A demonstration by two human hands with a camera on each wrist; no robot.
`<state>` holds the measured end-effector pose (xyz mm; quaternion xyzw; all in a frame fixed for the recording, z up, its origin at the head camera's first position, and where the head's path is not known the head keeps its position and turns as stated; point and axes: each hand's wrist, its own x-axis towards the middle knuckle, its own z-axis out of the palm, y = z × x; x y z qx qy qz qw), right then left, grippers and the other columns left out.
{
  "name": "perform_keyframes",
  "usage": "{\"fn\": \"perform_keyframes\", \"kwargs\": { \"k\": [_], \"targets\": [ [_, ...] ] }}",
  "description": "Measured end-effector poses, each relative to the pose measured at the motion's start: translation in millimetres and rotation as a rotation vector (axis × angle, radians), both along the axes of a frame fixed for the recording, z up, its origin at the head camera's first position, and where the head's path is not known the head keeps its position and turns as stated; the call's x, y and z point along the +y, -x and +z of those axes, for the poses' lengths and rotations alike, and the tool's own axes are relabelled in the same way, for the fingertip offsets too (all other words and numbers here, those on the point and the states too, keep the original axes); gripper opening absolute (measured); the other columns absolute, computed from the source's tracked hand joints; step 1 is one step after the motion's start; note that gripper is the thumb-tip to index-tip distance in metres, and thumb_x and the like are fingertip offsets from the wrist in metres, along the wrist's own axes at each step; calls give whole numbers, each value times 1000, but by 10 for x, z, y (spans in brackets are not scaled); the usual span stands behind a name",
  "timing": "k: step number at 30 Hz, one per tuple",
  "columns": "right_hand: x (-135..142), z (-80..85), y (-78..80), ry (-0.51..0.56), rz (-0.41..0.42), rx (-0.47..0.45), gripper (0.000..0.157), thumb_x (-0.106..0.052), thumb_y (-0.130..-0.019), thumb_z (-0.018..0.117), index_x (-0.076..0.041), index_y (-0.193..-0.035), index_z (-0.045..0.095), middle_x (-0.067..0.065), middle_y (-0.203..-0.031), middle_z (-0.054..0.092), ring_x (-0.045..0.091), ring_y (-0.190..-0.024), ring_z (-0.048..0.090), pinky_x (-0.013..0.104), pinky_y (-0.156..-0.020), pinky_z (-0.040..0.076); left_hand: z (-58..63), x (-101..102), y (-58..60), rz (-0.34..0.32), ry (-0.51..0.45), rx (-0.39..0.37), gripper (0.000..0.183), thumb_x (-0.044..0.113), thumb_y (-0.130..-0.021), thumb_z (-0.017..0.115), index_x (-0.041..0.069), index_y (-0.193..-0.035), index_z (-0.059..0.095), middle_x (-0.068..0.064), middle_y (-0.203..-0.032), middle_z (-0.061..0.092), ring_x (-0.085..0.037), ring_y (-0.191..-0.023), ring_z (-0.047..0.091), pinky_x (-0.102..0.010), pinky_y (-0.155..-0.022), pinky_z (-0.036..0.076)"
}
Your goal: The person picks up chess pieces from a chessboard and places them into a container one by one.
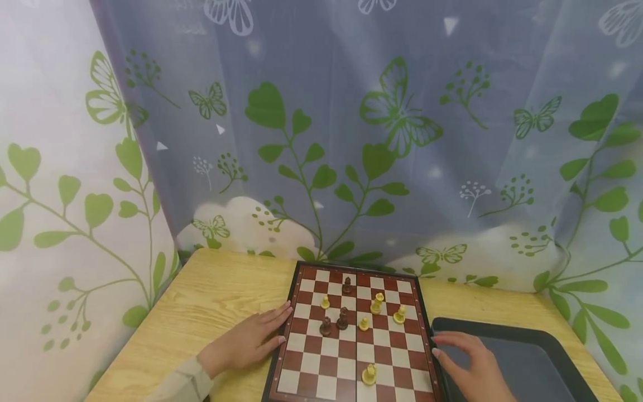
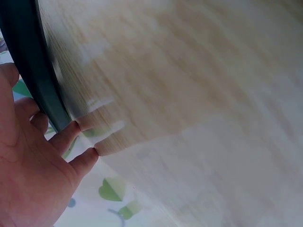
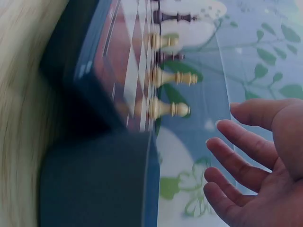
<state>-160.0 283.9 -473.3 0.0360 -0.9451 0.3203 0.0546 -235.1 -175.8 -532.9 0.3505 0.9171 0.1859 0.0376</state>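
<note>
A brown-and-white chessboard [image 1: 329,365] lies on the table with a few pieces standing on it. My left hand [image 1: 246,339] is at its left edge, fingers extended; in the left wrist view two fingertips [image 2: 87,156] rest on the tabletop beside the dark board side [image 2: 35,61]. Beside the right edge, over the tray, is my right hand [image 1: 469,363], its fingers loosely bent and holding nothing. Three dark pieces, one a tall piece [image 1: 342,318], stand on the far half. Among several cream pieces are a pawn [image 1: 364,324], a tall piece [image 1: 377,304] and a knight [image 1: 369,374] nearer me.
A dark grey tray [image 1: 522,326] sits to the right, close against the board. The wood-grain table [image 1: 236,279] extends left of the board. Behind and at the left hangs a curtain [image 1: 321,84] with green leaves and butterflies, reaching down to the table's far edge.
</note>
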Motion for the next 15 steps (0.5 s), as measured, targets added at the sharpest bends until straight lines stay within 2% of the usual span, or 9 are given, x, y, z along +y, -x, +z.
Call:
{"fn": "perform_keyframes", "kwargs": {
  "k": [7,13,15],
  "targets": [
    [-363,25,6,104,95,-135,30,-20,-93,74,-18,-122,72,7,-131,65,40,-127,54,57,-104,47,-17,-14,20,3,6,10,63,44,-110,37,9,-161,28,-7,-169,23,-35,-149,36,-61,-117,34],
    [-591,-67,21,170,330,-161,36,-29,-95,72,-12,-127,69,15,-131,64,47,-123,54,56,-98,50,-24,-13,5,7,5,-3,63,45,-110,38,10,-161,28,-7,-169,23,-35,-149,35,-60,-117,33],
    [-644,-100,22,188,381,-177,38,-32,-96,71,-11,-128,69,15,-130,63,46,-121,55,55,-98,51,-27,-11,0,8,3,-4,63,45,-110,38,9,-161,29,-7,-169,23,-35,-149,35,-60,-117,33]
  ]
}}
